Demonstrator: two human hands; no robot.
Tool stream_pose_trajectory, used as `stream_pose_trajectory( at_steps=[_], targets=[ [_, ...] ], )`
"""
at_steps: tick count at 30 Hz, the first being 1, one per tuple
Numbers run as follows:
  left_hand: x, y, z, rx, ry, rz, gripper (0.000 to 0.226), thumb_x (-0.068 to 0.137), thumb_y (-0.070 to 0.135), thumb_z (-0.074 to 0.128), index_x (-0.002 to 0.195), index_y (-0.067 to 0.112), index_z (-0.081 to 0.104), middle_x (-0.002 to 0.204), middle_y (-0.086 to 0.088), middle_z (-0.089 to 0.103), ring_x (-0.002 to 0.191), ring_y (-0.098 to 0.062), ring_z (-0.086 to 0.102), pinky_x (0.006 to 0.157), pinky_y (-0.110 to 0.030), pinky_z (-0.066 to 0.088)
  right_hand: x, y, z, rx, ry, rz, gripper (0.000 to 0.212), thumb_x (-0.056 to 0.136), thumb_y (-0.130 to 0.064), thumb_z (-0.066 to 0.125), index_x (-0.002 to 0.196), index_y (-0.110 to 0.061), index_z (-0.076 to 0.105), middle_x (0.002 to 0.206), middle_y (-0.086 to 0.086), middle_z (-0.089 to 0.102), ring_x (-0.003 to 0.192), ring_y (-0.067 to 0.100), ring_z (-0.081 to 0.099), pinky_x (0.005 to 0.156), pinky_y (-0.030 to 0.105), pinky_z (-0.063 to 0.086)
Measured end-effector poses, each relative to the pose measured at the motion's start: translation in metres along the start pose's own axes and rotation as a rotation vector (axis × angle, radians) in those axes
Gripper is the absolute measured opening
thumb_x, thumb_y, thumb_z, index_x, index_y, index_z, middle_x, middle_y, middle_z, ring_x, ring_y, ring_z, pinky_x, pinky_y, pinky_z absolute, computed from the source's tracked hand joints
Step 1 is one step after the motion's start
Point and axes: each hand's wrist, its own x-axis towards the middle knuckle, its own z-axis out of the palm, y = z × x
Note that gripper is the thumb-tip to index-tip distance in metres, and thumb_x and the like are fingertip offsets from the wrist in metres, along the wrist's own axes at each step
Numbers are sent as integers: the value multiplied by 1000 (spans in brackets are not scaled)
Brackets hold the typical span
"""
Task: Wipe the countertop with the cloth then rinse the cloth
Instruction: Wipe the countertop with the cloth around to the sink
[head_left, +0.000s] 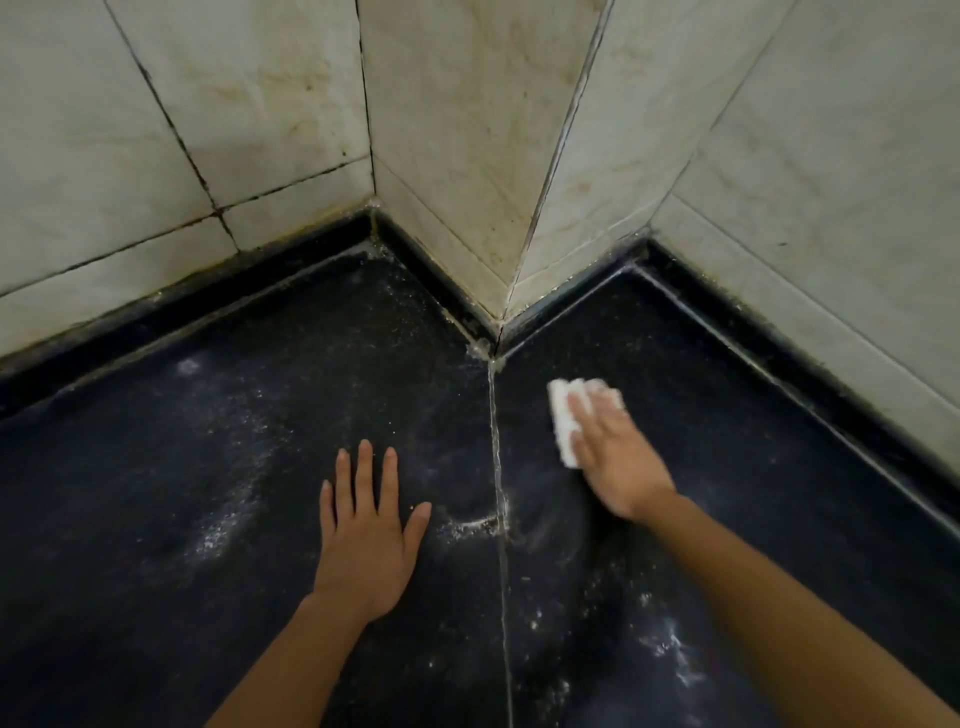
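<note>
**Cloth under right hand**

Nearest, the left hand (363, 525) lies flat, fingers straight, holding nothing. The right hand (613, 457), centre right, presses flat-fingered on the white cloth (562, 421) — long axis running up-frame — against the dark countertop (130, 467); white dust (228, 499) lies leftward, past the seam (500, 467).

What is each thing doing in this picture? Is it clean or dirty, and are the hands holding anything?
countertop: dark, dusted with white specks.
cloth: white, lying flat on the countertop.
right hand: straight fingers pressing on the cloth.
left hand: flat on the countertop, fingers spread, holding nothing.
wall tiles: stained, with dark grout lines.
</note>
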Motion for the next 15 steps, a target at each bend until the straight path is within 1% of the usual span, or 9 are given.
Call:
stream_pose_trajectory(
  at_steps=[2, 4, 6, 8, 9, 11, 12, 14, 15],
  targets=[
    [0, 0, 1, -1, -1, 4, 82, 71, 66, -22, 140, 21, -31, 146, -5, -39, 132, -21, -40, 111, -40, -21, -5, 39, -3, 18, -52, 309, 56, 104, -36, 17, 152, -11, 3, 160, 12, -5, 147, 26, -7, 115, 27, -10],
    [0, 1, 0, 0, 8, 4, 80, 74, 65, -18, 140, 22, -29, 146, -4, -37, 133, -21, -38, 111, -41, -20, -15, 47, -9, 91, -30, 512, 56, 104, -32, 20, 153, -12, 2, 161, 11, -6, 147, 24, -10, 119, 35, -4],
    [0, 2, -1, 21, 19, -5, 75, 83, 66, -10, 141, 21, -28, 149, -6, -35, 135, -22, -35, 112, -41, -18, -25, 32, -1, 121, 36, 658, 55, 103, -29, 21, 153, -11, 5, 160, 13, -2, 147, 26, -7, 119, 37, -3],
    [-2, 3, -2, 19, 26, -12, 71, 93, 59, 4, 145, 19, -22, 153, -8, -29, 139, -25, -30, 113, -42, -16, -40, 1, 19, 112, 64, 712, 55, 103, -29, 18, 152, -8, 7, 159, 18, 1, 147, 29, -4, 118, 38, -3],
    [-3, 4, -2, 13, 29, -11, 71, 94, 57, 9, 146, 18, -20, 154, -8, -27, 140, -25, -28, 113, -42, -15, -53, -19, 34, 99, 74, 665, 57, 102, -32, 10, 152, -7, 9, 159, 19, 2, 147, 32, -3, 119, 40, -3],
    [-3, 5, -4, 4, 32, -4, 71, 95, 55, 13, 148, 18, -16, 155, -9, -24, 141, -26, -26, 114, -42, -15, -80, -65, 53, 67, 52, 432, 68, 95, -36, -10, 152, -6, 14, 159, 19, 1, 146, 35, -6, 119, 45, -5],
    [-2, 4, -4, -2, 28, -2, 71, 95, 55, 15, 149, 17, -14, 155, -9, -23, 142, -26, -25, 114, -42, -15, -94, -88, 57, 36, 29, 295, 67, 95, -35, -7, 151, -7, 18, 159, 18, 6, 146, 35, -2, 120, 45, -2],
    [-4, 3, -6, -34, 11, 3, 72, 96, 54, 19, 150, 17, -11, 156, -9, -22, 142, -26, -24, 115, -43, -14, -117, -121, 63, 55, 9, 89, 55, 100, -34, 15, 149, -12, 26, 157, 11, 23, 145, 29, 16, 116, 44, 13],
    [-9, 3, -6, -65, 14, 6, 72, 96, 53, 20, 150, 16, -9, 156, -9, -21, 142, -25, -24, 115, -43, -15, -122, -131, 57, 70, -36, -28, 52, 101, -34, 20, 149, -14, 26, 157, 8, 25, 145, 26, 17, 115, 45, 15]
  ],
)
